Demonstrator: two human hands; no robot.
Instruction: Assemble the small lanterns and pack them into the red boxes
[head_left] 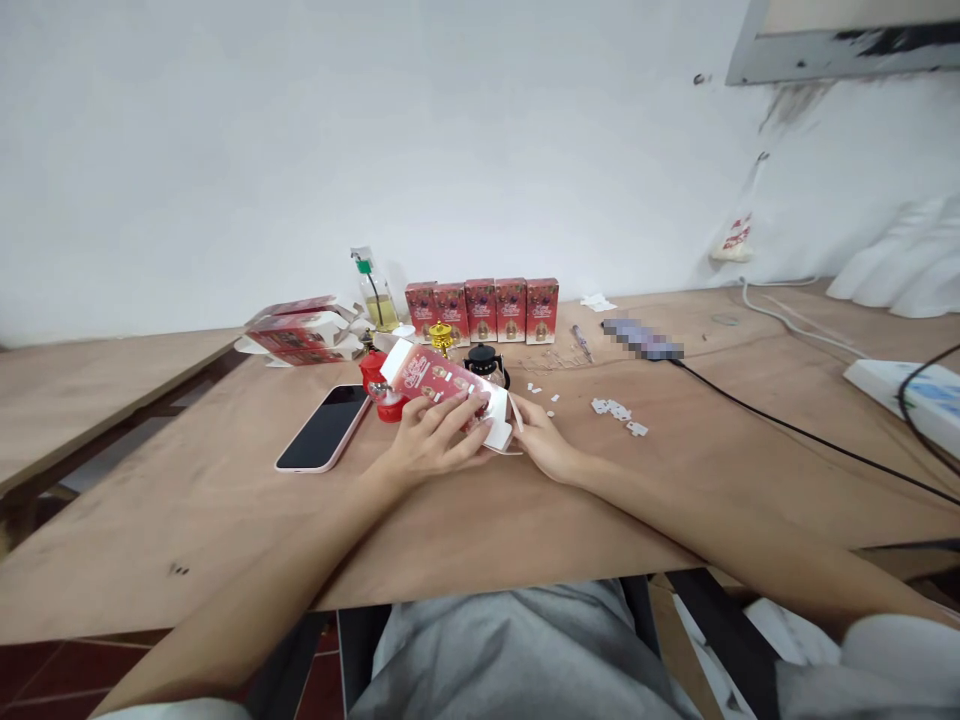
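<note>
My left hand (433, 437) is wrapped over a small red printed carton (439, 384) lying tilted on the wooden table (225, 520). At the carton's white open end, my right hand (541, 438) pinches the flap with its fingers. Just behind the carton stand a small red lantern-like toy (375, 385), a gold one (441, 336) and a black one (484, 362). A row of several upright red cartons (484, 309) lines the back of the table.
A phone in a pink case (324, 428) lies screen-up left of my hands. Flattened red cartons (300, 332) are stacked at the back left beside a bottle of yellow liquid (377, 290). Small white pieces (616, 410) are scattered to the right. A black cable (795, 432) and a white power strip (911, 396) lie on the right.
</note>
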